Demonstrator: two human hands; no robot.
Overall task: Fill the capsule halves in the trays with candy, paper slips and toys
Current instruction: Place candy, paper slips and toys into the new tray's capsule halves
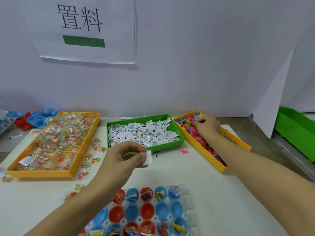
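Observation:
A clear tray (190,210) of red and blue capsule halves lies at the near edge; some halves hold candy, slips and toys, and the middle row looks empty. My left hand (124,157) hovers in front of the green tray (167,147) of white paper slips and pinches one paper slip (147,158). Over the far end of the right yellow tray (223,169) of small colourful plastic toys, my right hand (207,126) has its fingers curled down among the toys; what it grips is hidden. The left yellow tray (51,173) holds wrapped candy.
Loose candy packets (96,159) lie scattered between the candy tray and the green tray. A pink toy (183,151) lies on the table. Spare red and blue capsule halves (36,120) are piled at the far left. A green bin (296,130) stands at the right edge.

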